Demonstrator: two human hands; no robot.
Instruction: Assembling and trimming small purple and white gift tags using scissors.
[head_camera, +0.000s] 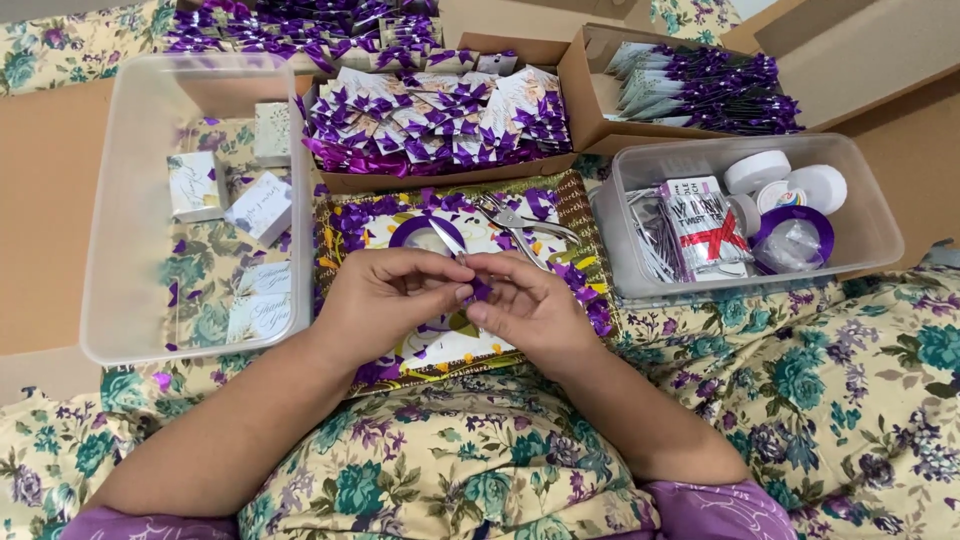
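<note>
Both hands (470, 295) pinch small purple ribbon piece (481, 290) between fingertips, above tray (590, 250).

Soft, even light is filling the scene, casting only faint shadows. Mild glare is showing on the clear tub (120, 200) at nine o'clock; edges are bending slightly.

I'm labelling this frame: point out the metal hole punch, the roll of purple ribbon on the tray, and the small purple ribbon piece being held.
metal hole punch (525, 228), head view, handles.
roll of purple ribbon (402, 231), head view, left rim.
small purple ribbon piece (481, 290), head view, middle.
</note>
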